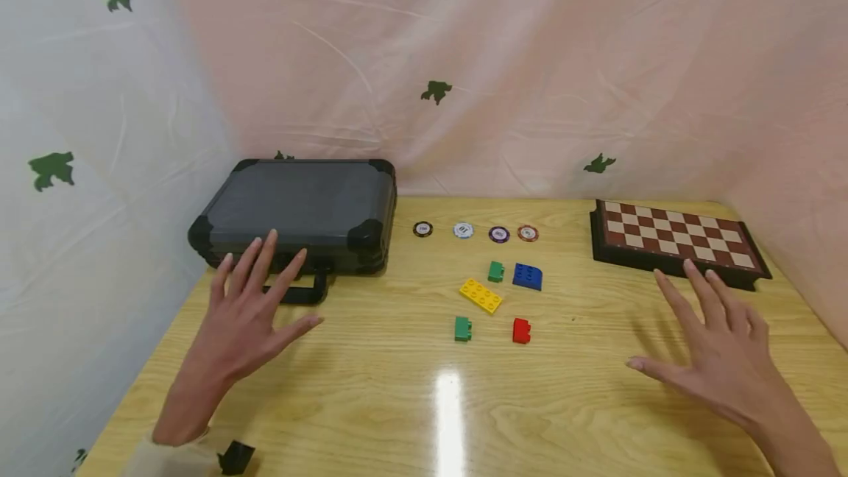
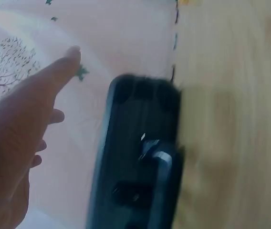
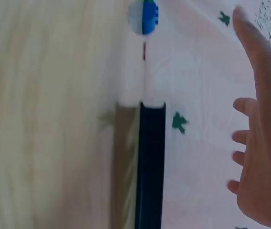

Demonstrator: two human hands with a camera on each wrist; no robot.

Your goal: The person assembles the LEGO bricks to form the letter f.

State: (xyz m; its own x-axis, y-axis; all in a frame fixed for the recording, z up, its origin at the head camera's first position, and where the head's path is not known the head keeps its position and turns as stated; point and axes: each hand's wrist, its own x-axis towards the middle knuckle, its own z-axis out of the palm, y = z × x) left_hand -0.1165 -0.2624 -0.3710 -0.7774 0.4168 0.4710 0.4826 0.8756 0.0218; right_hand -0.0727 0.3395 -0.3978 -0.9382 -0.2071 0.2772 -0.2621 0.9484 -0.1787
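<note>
My left hand (image 1: pixel 245 322) hovers with spread fingers in front of the dark grey hard case (image 1: pixel 298 201), whose black handle (image 1: pixel 308 294) faces me. On the right, my right hand (image 1: pixel 722 352) is also spread and holds nothing, just short of the folded chessboard (image 1: pixel 679 234). Between the hands lie toy bricks: a yellow one (image 1: pixel 481 296), a blue one (image 1: pixel 528 276), a red one (image 1: pixel 521 330) and two green ones, the nearer green brick (image 1: pixel 462 329) and the farther green brick (image 1: pixel 495 271). Both wrist views show the hands apart from the case (image 2: pixel 135 152) and the board (image 3: pixel 151 162).
Behind the bricks, poker chips lie in a row: black (image 1: pixel 422 229), white (image 1: pixel 463 230), purple (image 1: pixel 499 234) and orange-red (image 1: pixel 528 232). A pale cloth (image 1: pixel 503 43) with green leaf shapes hangs behind and beside the wooden table (image 1: pixel 371 403).
</note>
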